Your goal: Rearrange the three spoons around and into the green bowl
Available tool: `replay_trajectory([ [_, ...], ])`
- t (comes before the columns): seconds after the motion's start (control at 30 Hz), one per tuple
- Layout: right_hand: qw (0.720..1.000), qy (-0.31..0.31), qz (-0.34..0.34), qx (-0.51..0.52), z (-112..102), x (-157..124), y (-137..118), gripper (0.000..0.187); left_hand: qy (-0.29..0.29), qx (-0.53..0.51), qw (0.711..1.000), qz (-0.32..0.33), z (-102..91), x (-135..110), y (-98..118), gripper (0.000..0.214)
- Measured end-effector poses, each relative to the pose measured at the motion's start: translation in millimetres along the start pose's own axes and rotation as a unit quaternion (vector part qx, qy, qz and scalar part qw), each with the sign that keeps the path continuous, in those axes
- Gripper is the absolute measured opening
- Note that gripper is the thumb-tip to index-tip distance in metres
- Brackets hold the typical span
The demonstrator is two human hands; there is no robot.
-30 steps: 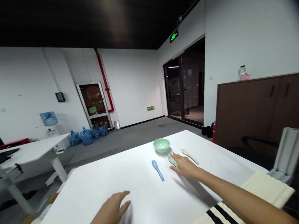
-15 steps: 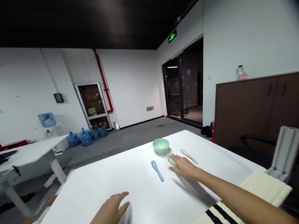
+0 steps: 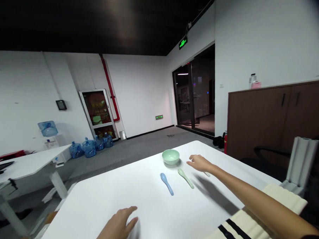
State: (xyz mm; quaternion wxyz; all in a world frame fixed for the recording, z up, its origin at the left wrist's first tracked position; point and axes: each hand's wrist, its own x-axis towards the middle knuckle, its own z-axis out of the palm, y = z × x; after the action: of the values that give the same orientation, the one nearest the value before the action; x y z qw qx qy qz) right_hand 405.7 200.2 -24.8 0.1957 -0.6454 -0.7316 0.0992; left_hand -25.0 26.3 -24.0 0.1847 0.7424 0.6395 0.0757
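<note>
Right hand (image 3: 200, 163): reaches across white table (image 3: 105, 199) to far right part; sits over white spoon (image 3: 207, 174), covers most of it. Fingers loosely bent, unclenched, thumb apart from forefinger. Touch on spoon: cannot tell, hidden beneath hand.

Left hand (image 3: 115, 223): held over near left part of same table, well apart from all utensils. Thumb and fingers parted in a loose curve, released, grips nothing. Nearest utensil: blue spoon (image 3: 167, 184).

Spoons, left to right, in a loose row: blue spoon, green spoon (image 3: 186, 179), white spoon. Blue and green: flat on tabletop, apart, scoops toward far edge, handles slanting toward near right. White: only end of handle visible, just past lower edge of right hand.

Green bowl (image 3: 171, 157): upright near far edge, beyond green spoon, left of right hand, touching neither.

Cream cloth (image 3: 287, 196) with black stripes: lies at near right, partly hidden by right forearm (image 3: 242, 193).

Surroundings: brown cabinet (image 3: 257, 118) at right, pink box (image 3: 256, 84) on top; dark-framed glass door (image 3: 183, 97) beyond table; blue water bottles (image 3: 89, 149) on floor, far left; second white table (image 3: 31, 162) at left.
</note>
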Motion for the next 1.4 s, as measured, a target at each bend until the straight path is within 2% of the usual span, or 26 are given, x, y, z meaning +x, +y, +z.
replay_trajectory([
  [0.1,0.998,0.017,0.049,-0.027,-6,9,18,0.051,-0.003,0.006,1.000,-0.002,0.6,1,-2,0.059],
  [0.2,0.995,0.026,0.085,-0.054,-1,7,34,0.048,-0.008,0.014,1.000,-0.001,1.7,1,-4,0.058],
  [0.33,0.987,-0.005,0.138,-0.087,9,0,50,0.048,-0.012,0.012,1.000,-0.003,3.2,3,-4,0.057],
  [0.47,0.980,-0.032,0.158,-0.115,16,0,61,0.038,-0.016,0.006,1.000,-0.005,3.2,3,-3,0.058],
  [0.6,0.978,-0.055,0.160,-0.125,24,3,70,0.037,-0.017,-0.007,1.000,-0.007,4.1,4,-7,0.059],
  [0.87,0.973,-0.092,0.154,-0.144,36,1,76,0.035,-0.010,-0.004,1.000,-0.007,8.2,7,-13,0.060],
  [1.13,0.974,-0.093,0.154,-0.138,44,1,83,0.033,-0.007,0.001,1.000,0.000,7.8,8,-13,0.059],
  [1.27,0.978,-0.075,0.151,-0.119,39,3,78,0.027,-0.011,0.000,1.000,-0.008,4.6,5,-10,0.058],
  [1.4,0.986,-0.032,0.136,-0.089,30,9,63,0.025,-0.010,0.003,1.000,-0.012,0.3,1,-4,0.057],
])
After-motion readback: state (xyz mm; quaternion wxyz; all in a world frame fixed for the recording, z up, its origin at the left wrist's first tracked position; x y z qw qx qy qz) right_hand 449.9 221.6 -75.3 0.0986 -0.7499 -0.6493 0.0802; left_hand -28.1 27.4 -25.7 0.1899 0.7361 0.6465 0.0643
